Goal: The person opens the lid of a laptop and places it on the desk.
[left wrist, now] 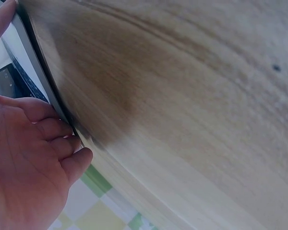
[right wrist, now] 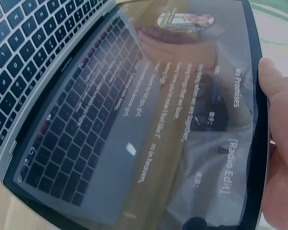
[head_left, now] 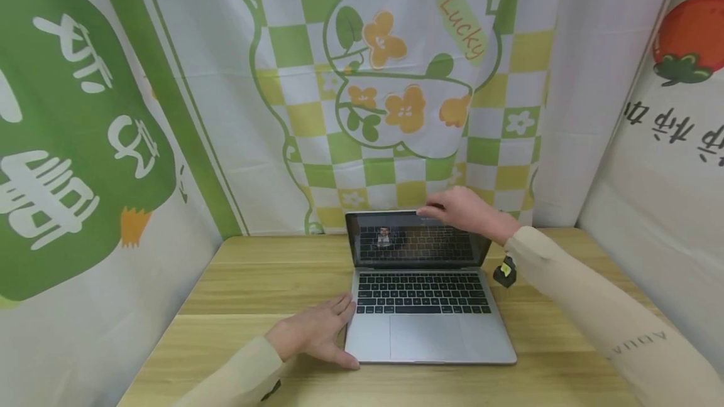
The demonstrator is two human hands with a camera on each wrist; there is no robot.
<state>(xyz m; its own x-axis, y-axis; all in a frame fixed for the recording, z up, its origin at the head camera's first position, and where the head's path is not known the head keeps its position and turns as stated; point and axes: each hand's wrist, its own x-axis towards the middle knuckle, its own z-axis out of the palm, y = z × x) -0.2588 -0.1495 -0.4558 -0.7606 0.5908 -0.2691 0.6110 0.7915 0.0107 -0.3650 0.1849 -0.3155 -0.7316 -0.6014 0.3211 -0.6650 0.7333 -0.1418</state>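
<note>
A silver laptop (head_left: 427, 339) with black keys stands unfolded on the wooden table. Its raised screen (head_left: 370, 250) shows lines of pale text in the right wrist view, along with reflections of the keyboard and a hand. At the top edge of that screen, my right hand (head_left: 462, 207) grips the lid, its thumb (right wrist: 270, 76) on the front and the fingers mostly hidden behind. My left hand (head_left: 318, 331) touches the laptop's left side. Its fingertips meet the edge and its thumb lies by the front corner; in the left wrist view the fingers are slightly bent.
Wood-grain table (head_left: 266, 275) surrounds the laptop on both sides. Behind it hangs a green and yellow checked curtain (head_left: 317, 162), close to the lid. Printed white cloths (head_left: 198, 218) enclose the left and right sides.
</note>
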